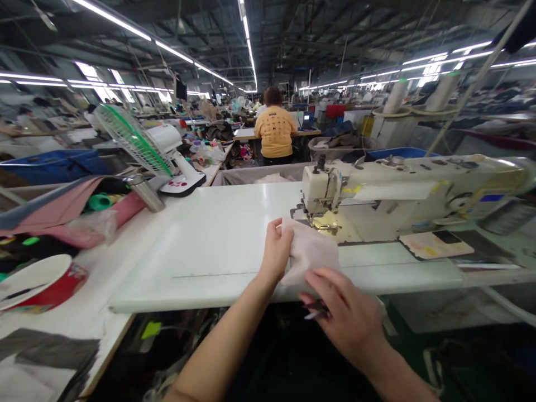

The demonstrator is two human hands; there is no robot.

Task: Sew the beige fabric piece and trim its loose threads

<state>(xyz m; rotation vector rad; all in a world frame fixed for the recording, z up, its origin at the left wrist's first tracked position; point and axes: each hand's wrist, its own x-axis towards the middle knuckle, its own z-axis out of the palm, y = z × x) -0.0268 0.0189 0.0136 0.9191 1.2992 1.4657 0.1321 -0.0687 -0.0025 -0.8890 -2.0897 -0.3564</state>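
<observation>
While it lay between the two hands over the front part of a glossy white tabletop, the pale pinkish-white cloth was pinched at its upper left edge by the left hand. The right hand touched its lower right edge with the fingertips, other fingers curled around a small, blurred metallic tool. Just beyond stood a cream metal sewing machine.

Long ceiling tubes glare beneath a dim roof. The white tabletop catches soft reflections, while edges stretch and blur.
</observation>
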